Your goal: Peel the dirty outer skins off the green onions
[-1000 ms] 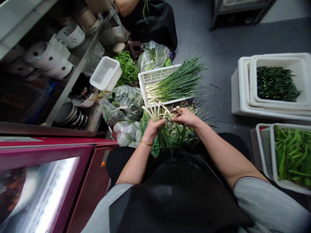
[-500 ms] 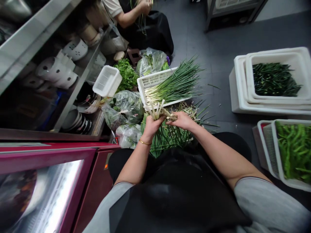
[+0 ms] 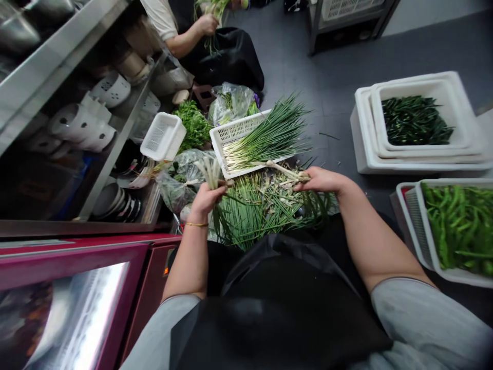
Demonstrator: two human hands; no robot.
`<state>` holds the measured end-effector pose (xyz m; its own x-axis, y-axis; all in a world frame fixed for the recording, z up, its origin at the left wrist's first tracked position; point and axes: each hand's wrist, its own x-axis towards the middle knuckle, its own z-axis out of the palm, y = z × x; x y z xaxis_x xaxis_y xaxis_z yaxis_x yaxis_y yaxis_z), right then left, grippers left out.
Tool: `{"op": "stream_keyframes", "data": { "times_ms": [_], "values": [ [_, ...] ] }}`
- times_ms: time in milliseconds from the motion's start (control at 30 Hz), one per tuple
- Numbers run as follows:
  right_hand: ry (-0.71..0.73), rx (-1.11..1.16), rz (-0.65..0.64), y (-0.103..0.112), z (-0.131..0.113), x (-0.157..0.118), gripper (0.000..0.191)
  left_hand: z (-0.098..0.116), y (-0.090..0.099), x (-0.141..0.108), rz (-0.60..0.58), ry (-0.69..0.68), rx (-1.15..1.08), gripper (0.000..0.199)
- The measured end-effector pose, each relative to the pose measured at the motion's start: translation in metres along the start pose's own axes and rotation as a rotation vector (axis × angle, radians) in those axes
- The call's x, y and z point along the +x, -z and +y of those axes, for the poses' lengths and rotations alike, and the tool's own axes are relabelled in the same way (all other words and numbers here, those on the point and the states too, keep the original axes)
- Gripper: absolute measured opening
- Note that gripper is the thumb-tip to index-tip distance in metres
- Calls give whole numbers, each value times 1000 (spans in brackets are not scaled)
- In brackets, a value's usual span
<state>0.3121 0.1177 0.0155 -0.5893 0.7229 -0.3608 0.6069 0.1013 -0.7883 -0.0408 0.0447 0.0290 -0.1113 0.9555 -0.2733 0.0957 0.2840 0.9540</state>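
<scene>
My left hand [image 3: 208, 198] is closed round a small bunch of scallions [image 3: 210, 173], pale stalk ends pointing up and green leaves hanging below. Off to the right, my right hand [image 3: 319, 180] grips other scallions [image 3: 284, 171] whose whitish ends point left; their dark leaves droop beneath the hand. Between and under the hands lies a loose heap of green scallions [image 3: 244, 218], with dry, pale trimmings [image 3: 274, 191] on its far right part. Just beyond stands a white slotted basket [image 3: 217, 137] holding a neat bundle of scallions [image 3: 265, 136], roots to the left.
A small white basket [image 3: 164, 136], leafy greens [image 3: 192, 121] and bagged vegetables [image 3: 179, 177] stand left, beside a steel shelf [image 3: 127, 136]. Right are white tubs [image 3: 364, 131] with cut greens and a basket of green peppers [image 3: 458, 226]. A co-worker's hand [image 3: 208, 24] holds greens ahead.
My hands, close together before, have moved well apart, left hand leftward and right hand rightward, each with scallions in it. The whole view has shifted slightly.
</scene>
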Motion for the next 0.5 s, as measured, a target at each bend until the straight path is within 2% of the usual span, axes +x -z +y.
{"op": "stream_keyframes", "data": {
  "times_ms": [67, 167, 267, 367, 433, 500],
  "values": [
    [3, -19, -45, -12, -6, 7, 38, -3, -17, -1, -31, 25, -20, 47],
    [18, -90, -86, -32, -19, 21, 36, -5, -45, 2, 60, -46, -147, 61],
    [56, -161, -110, -44, -27, 29, 32, -5, -59, 9, 44, -73, -131, 48],
    [94, -223, -160, -44, -27, 29, 27, -6, -54, 14, 47, -109, 99, 33],
    [109, -260, -198, -40, -25, 26, 26, -8, -43, 16, 82, -151, 291, 31],
    [110, -302, -233, -34, -21, 22, 24, -11, -28, 20, 162, -190, 374, 29]
  ]
}}
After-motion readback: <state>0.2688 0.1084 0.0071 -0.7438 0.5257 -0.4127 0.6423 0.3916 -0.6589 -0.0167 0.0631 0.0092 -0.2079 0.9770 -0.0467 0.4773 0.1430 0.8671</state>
